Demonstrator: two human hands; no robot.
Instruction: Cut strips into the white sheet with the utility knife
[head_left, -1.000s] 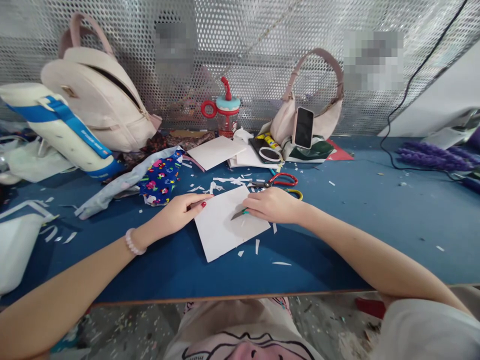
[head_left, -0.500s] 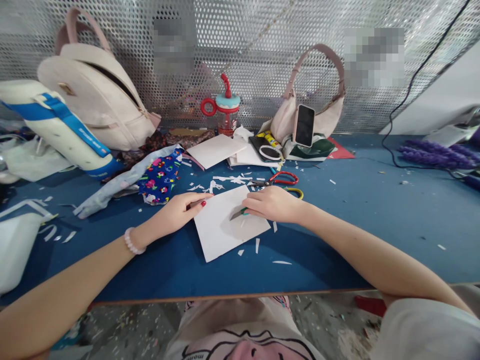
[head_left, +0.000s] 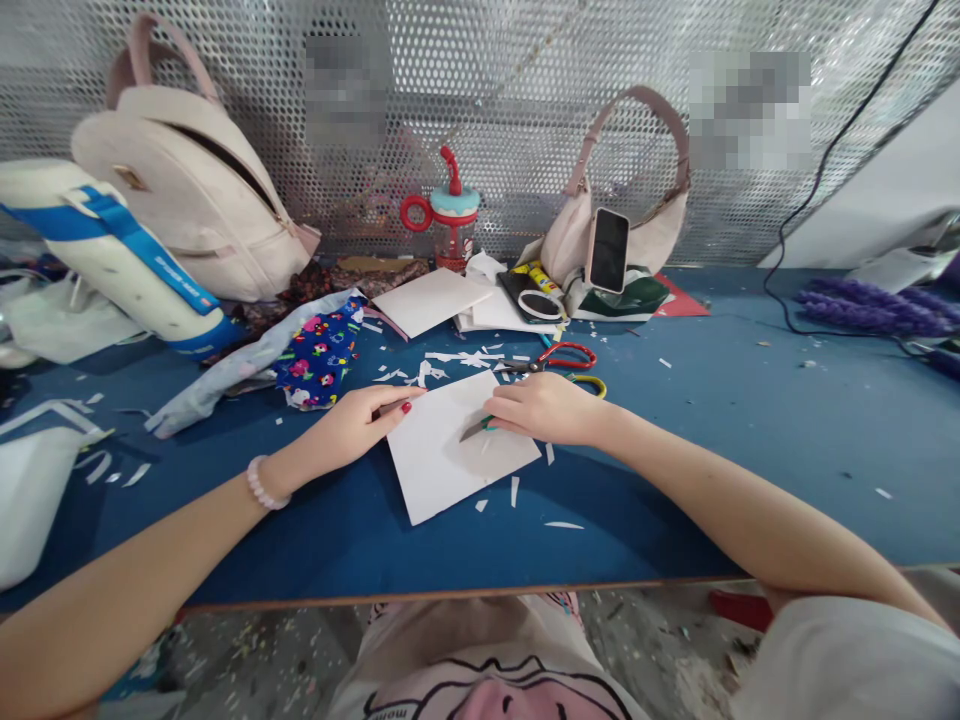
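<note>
A white sheet of paper [head_left: 439, 465] lies at a slant on the blue table, smooth and either thick or folded. My left hand [head_left: 351, 425] grips its upper left corner, thumb along the side and fingers along the top edge. In my right hand [head_left: 546, 408] is a pair of scissors [head_left: 475, 430] with green and yellow on the handle. The blade points left over the paper, and I cannot tell whether it touches. Just beyond that hand lie red-handled scissors [head_left: 568, 354]. White paper scraps [head_left: 469, 357] are strewn around the sheet.
At the back stand a cream backpack [head_left: 187, 190], a cup with a red straw [head_left: 455, 220], and a cream handbag [head_left: 660, 235] with a phone [head_left: 607, 250] leaning on it. A white-and-blue flask [head_left: 112, 255] and patterned cloth [head_left: 319, 355] lie left. A cable [head_left: 795, 215] hangs right.
</note>
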